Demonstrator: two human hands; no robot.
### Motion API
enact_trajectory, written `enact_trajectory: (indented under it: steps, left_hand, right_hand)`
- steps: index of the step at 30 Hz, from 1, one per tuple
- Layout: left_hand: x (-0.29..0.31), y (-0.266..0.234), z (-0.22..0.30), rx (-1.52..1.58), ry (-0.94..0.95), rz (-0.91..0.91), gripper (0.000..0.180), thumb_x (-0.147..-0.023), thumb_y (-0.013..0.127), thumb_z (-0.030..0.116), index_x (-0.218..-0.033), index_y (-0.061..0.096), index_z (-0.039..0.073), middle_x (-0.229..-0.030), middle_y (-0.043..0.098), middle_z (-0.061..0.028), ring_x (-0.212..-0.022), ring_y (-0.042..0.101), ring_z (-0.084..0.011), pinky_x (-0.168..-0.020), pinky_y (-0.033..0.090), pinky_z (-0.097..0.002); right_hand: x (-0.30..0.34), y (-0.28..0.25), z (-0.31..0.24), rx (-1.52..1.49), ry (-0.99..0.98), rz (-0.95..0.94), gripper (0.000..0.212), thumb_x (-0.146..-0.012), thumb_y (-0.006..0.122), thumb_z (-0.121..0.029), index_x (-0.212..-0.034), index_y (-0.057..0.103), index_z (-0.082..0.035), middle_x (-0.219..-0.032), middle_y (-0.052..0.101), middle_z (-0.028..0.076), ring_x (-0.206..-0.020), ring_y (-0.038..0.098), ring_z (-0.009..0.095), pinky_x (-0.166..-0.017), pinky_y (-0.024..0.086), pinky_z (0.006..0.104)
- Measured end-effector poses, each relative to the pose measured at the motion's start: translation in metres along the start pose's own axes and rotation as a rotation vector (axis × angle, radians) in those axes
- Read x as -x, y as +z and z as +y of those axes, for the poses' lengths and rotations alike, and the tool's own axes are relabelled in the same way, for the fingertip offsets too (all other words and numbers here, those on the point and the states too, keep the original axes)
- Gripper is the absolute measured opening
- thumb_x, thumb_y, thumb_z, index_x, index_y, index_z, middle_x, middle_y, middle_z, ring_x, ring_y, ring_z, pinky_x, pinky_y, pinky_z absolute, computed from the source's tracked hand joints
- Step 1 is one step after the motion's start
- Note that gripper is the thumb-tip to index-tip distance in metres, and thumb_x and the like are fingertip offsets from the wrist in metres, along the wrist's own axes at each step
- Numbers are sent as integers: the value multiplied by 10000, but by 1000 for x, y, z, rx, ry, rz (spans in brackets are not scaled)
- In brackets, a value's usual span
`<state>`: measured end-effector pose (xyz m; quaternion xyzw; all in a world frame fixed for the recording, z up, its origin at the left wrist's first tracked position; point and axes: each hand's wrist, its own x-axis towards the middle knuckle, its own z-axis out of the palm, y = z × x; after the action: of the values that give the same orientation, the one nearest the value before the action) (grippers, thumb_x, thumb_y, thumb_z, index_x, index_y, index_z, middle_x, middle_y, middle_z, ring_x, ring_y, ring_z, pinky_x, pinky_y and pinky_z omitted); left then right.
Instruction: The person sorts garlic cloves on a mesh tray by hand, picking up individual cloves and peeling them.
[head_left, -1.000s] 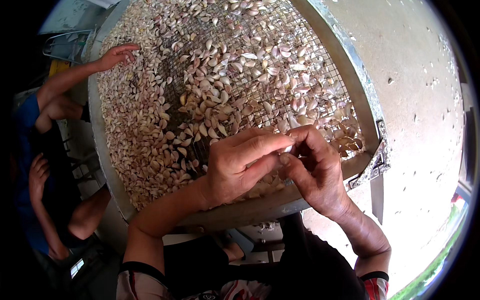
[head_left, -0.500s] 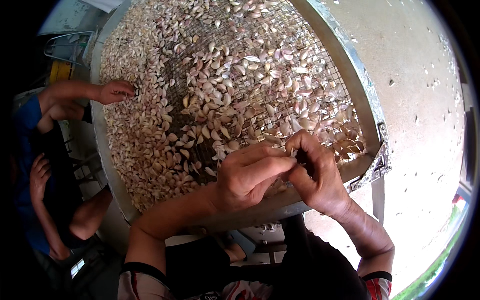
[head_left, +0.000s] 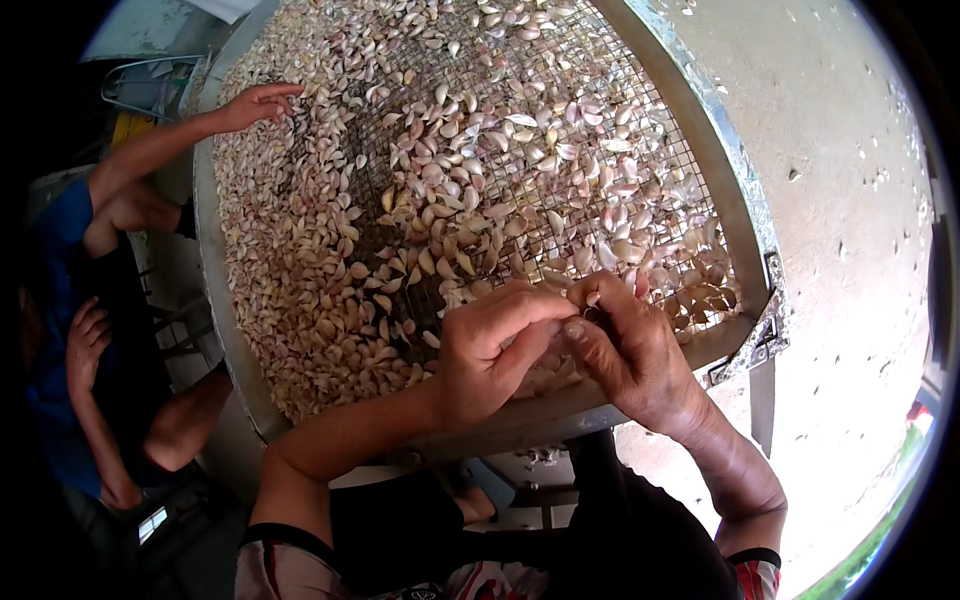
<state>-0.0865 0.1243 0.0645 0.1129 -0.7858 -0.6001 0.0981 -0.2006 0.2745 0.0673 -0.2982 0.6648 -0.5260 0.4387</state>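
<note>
In the head view: shows left hand (head_left: 490, 345) and right hand (head_left: 630, 350) together, meeting at the fingertips above the near edge of the surface (head_left: 722, 130), toward its near right corner. At the right thumb and forefinger, shows a small pale bit (head_left: 592, 299), pinched there and mostly hidden; cannot tell whether a whole clove. Cannot tell, either, what is gripped by the left fingertips. Beyond both, shows garlic cloves (head_left: 300, 330) packed thickly along the left edge, loosely heaped about the middle, and scattered toward the right edge over wire mesh (head_left: 668, 128). At the near right corner, a metal bracket (head_left: 770, 325). Over the left edge, a co-worker's hand (head_left: 255, 106), reaching among cloves; farther left, the same person's other hand (head_left: 88, 340), near a blue shirt (head_left: 60, 220).
</note>
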Motion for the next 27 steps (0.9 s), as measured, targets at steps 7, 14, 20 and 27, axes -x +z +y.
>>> enact_trajectory:
  steps: [7, 14, 20, 27]
  left_hand:
    - [7, -19, -11, -145, 106, -73, 256, -820, 598, -109, -1041, 653, 7, -865, 657, -110, -715, 631, -177, -609, 503, -288]
    - [-117, -49, -95, -795, 306, 268, 233, -859, 605, -15, -1078, 658, 46, -982, 611, -101, -871, 608, -230, -746, 503, -356]
    - [-149, -55, -124, -693, 117, 54, 218, -834, 647, 6, -1043, 674, 61, -939, 595, -91, -843, 606, -243, -760, 492, -366]
    - [-150, -37, -116, -646, 261, 139, 128, -806, 668, 2, -926, 684, 45, -997, 623, -82, -869, 625, -224, -769, 513, -343]
  right_hand:
    - [2, 4, -8, -86, 10, 78, 153, -973, 516, -32, -1094, 599, 14, -862, 631, 139, -711, 639, 210, -647, 506, 316]
    - [4, 0, -7, -10, -91, -13, 252, -878, 551, 77, -1106, 622, -4, -1038, 674, 146, -864, 678, 204, -785, 536, 299]
    - [3, -3, 3, -206, 43, -48, 169, -875, 606, 64, -1029, 629, 0, -950, 660, 116, -837, 646, 143, -749, 516, 277]
    - [2, -3, 6, -100, -33, -67, 33, -897, 607, 20, -929, 598, 22, -773, 567, 85, -704, 550, 163, -651, 461, 306]
